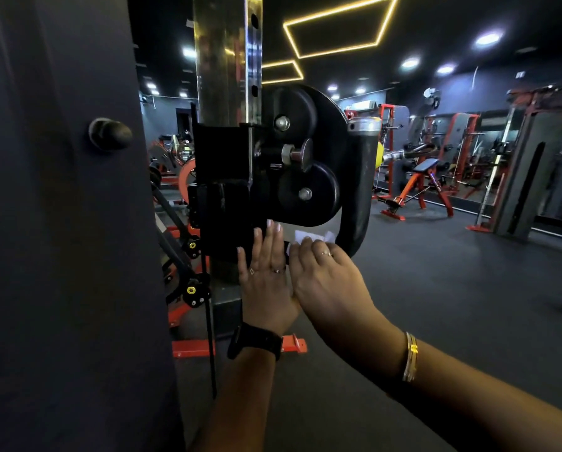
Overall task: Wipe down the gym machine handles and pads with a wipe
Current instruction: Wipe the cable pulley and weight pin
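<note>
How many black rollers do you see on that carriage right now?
2: the upper roller above the silver pull pin, the lower roller below it. More may be hidden on the far side.

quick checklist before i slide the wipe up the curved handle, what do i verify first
1. Wipe held by the right hand: ok, its white edge shows past the fingers.
2. Wipe at the lower bend of the handle: ok.
3. Left hand steadying the carriage: ok, it lies flat with straight fingers.
4. Handle clear above the wipe: ok, nothing is on it.
5. Pin knob locked in: cannot tell.
6. Wipe damp and clean: cannot tell.
</note>
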Motion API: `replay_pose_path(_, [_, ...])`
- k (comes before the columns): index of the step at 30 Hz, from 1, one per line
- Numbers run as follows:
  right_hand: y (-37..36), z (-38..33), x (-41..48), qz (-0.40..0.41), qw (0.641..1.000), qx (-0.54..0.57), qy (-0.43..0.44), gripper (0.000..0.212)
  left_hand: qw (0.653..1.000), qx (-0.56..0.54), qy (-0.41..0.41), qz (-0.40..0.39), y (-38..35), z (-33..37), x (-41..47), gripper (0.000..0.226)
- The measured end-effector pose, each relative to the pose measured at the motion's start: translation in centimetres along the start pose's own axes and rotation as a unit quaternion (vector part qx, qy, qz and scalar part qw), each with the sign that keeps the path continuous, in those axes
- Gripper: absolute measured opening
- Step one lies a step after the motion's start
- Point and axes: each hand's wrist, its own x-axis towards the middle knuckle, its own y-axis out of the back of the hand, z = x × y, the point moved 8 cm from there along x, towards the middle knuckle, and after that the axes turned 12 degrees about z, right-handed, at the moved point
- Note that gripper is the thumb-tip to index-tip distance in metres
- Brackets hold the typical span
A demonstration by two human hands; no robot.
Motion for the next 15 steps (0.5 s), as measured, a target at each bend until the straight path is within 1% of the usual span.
replay_pose_path(3, [0.5,0.4,1.0,-0.004,0.999,0.032,-0.015,0.016,1.000,0.005,-0.005,0.022,0.7,0.1,0.4,0.082])
replay_pose_path(5, [1.1,1.3,1.9,-0.018,0.994,0.093,-0.045,0.010,1.000,0.003,0.011,0.026,0.7,-0.4,0.4,0.099])
replay_pose_path(7, [0.8,2.1,2.8,-0.049,0.984,0.155,-0.072,0.013,0.997,-0.020,0.076,0.025,0.8,-1.7,0.4,0.117])
replay_pose_path(8, [0.8,2.3,3.5,-0.047,0.977,0.189,-0.089,0.015,0.993,-0.035,0.115,0.022,0.8,-2.4,0.4,0.121])
replay_pose_path(9, [0.9,2.4,4.3,-0.026,0.970,0.216,-0.108,0.014,0.988,-0.048,0.144,0.016,0.7,-3.0,0.3,0.124])
replay_pose_path(10, [1.1,2.4,5.0,0.014,0.963,0.242,-0.118,0.012,0.985,-0.057,0.160,0.007,0.6,-3.3,0.3,0.126])
replay_pose_path(12, [0.4,1.5,5.7,0.042,0.957,0.257,-0.128,0.012,0.984,-0.071,0.162,0.002,0.6,-3.4,0.4,0.126])
replay_pose_path(14, [-1.5,0.4,5.6,0.021,0.967,0.218,-0.128,0.014,0.985,-0.080,0.150,0.012,0.9,-3.0,0.3,0.116])
replay_pose_path(15, [-2.0,-0.1,5.2,0.000,0.975,0.185,-0.126,0.009,0.986,-0.074,0.146,0.015,1.1,-3.0,0.3,0.109])
